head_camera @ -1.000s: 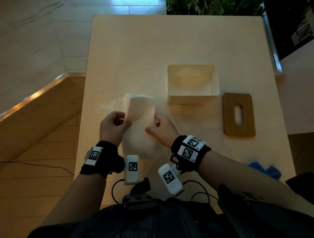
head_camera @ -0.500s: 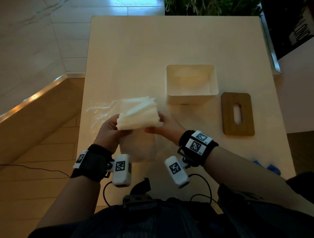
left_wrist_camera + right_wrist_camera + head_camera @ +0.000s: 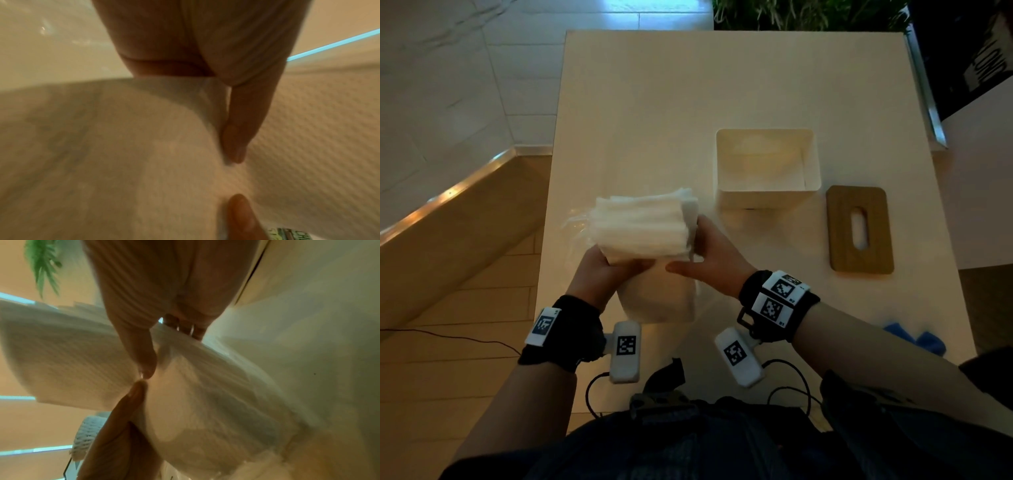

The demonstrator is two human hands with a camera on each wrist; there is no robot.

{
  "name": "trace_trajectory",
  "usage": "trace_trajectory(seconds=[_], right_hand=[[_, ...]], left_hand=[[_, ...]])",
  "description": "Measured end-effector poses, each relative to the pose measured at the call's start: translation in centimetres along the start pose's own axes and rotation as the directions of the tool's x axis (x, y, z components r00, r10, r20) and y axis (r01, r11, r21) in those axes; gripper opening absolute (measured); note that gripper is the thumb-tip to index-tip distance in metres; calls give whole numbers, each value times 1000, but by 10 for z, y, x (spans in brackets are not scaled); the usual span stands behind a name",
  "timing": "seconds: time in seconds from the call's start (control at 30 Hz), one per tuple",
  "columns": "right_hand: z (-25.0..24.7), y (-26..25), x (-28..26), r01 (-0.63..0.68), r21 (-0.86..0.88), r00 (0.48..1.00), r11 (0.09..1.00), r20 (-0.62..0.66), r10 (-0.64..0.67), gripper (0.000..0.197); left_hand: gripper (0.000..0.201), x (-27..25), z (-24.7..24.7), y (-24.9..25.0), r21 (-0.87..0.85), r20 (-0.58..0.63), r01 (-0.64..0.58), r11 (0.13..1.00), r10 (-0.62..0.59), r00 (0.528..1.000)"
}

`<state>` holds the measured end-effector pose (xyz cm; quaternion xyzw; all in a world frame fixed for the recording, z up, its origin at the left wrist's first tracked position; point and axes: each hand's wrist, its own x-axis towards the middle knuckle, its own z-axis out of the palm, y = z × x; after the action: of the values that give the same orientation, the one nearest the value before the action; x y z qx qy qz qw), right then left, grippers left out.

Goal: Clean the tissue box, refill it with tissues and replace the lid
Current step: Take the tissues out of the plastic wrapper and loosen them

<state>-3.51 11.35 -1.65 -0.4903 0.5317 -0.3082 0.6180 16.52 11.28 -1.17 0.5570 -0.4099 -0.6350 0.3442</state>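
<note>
A thick white tissue stack (image 3: 643, 226) is held above the table's near edge, bent over in the middle so its lower half hangs toward me. My left hand (image 3: 599, 270) grips its left side and my right hand (image 3: 709, 263) grips its right side. In the right wrist view the thumb (image 3: 144, 360) pinches the embossed tissues (image 3: 72, 361) against the fingers. The left wrist view shows a thumb (image 3: 236, 138) pressed on the tissues (image 3: 123, 146). The open white tissue box (image 3: 767, 202) stands to the right, apart from my hands. Its wooden lid (image 3: 859, 257) with a slot lies flat further right.
A clear plastic wrapper (image 3: 577, 222) lies on the cream table (image 3: 654, 102) just left of the stack. A blue cloth (image 3: 914, 337) sits at the near right edge. Plants (image 3: 808, 13) stand behind the far edge. The floor drops away on the left.
The stack lay flat under both hands a second ago. Now it is lifted and bent over, its top half raised, with the wrapper left on the table to the left.
</note>
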Motion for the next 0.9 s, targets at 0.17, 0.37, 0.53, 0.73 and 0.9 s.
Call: trace_trajectory(seconds=[0.17, 0.37, 0.53, 0.73, 0.9], right_hand=[[-5, -11, 5, -146, 144, 989, 979, 60, 138, 51], [-16, -25, 9, -103, 641, 980, 760, -66, 188, 38], [-20, -18, -2, -79, 698, 985, 712, -55, 163, 42], [-95, -13, -25, -71, 636, 969, 768, -140, 205, 93], [-129, -18, -38, -181, 242, 978, 953, -56, 200, 84]], left_hand=[[63, 2, 3, 13, -37, -23, -23, 999, 23, 999], [66, -2, 10, 18, -26, -13, 69, 997, -69, 998], [53, 2, 25, 18, -336, 8, 145, 931, -151, 988], [47, 15, 16, 51, 145, 167, -2, 989, -23, 986], [36, 40, 46, 76, 177, 259, 5, 984, -51, 964]])
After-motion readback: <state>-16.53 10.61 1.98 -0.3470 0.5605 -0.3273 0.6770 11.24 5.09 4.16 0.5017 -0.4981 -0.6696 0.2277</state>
